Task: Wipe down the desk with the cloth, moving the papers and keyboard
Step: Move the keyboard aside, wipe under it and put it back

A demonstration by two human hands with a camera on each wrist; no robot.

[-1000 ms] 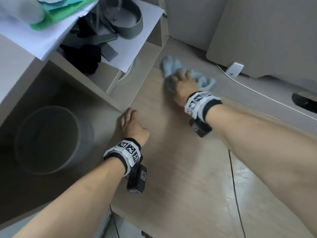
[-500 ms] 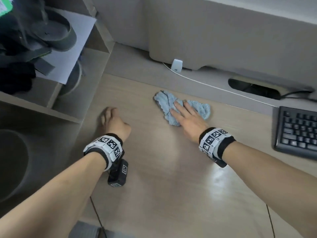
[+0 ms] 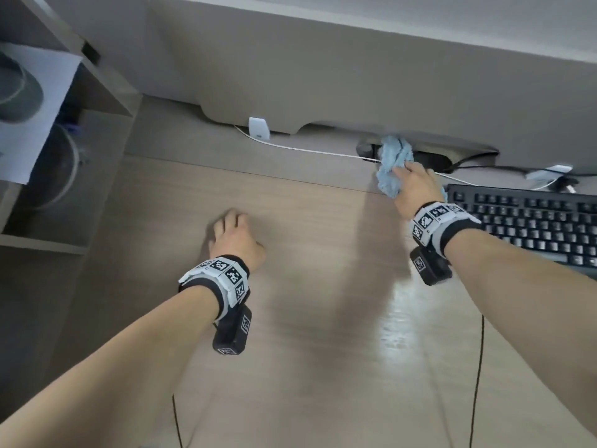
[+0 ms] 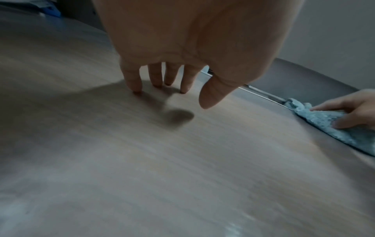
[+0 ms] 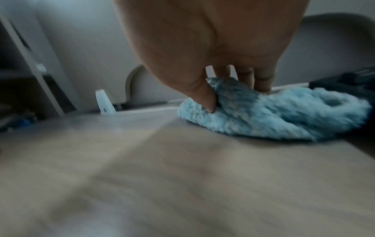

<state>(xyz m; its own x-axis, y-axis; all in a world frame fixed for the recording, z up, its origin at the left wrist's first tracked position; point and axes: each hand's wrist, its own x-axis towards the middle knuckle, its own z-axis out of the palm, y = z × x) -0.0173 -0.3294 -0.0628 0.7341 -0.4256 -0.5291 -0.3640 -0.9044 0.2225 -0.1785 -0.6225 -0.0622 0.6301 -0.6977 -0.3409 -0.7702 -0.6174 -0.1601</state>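
Observation:
A fluffy light blue cloth [image 3: 392,163] lies bunched at the back of the wooden desk [image 3: 307,286], over the black cable slot [image 3: 434,160]. My right hand [image 3: 413,185] is on top of it, just left of the black keyboard [image 3: 529,221]. In the right wrist view the thumb and fingers of my right hand [image 5: 236,99] pinch a ridge of the cloth [image 5: 274,115]. My left hand [image 3: 234,234] rests further left with nothing in it. Its straight fingertips [image 4: 136,89] touch the bare wood. The cloth [image 4: 324,121] shows at the right edge of that view.
A grey partition [image 3: 323,76] closes off the back. Along its foot run a white cable [image 3: 307,151] and a white plug [image 3: 258,127]. A shelf unit [image 3: 106,92] at the left holds a white sheet of paper [image 3: 29,124]. Thin black cords [image 3: 478,367] cross the front.
My right hand has slid the cloth from the left and middle of the desk to the back right, beside the keyboard. The left hand has stayed resting on the wood.

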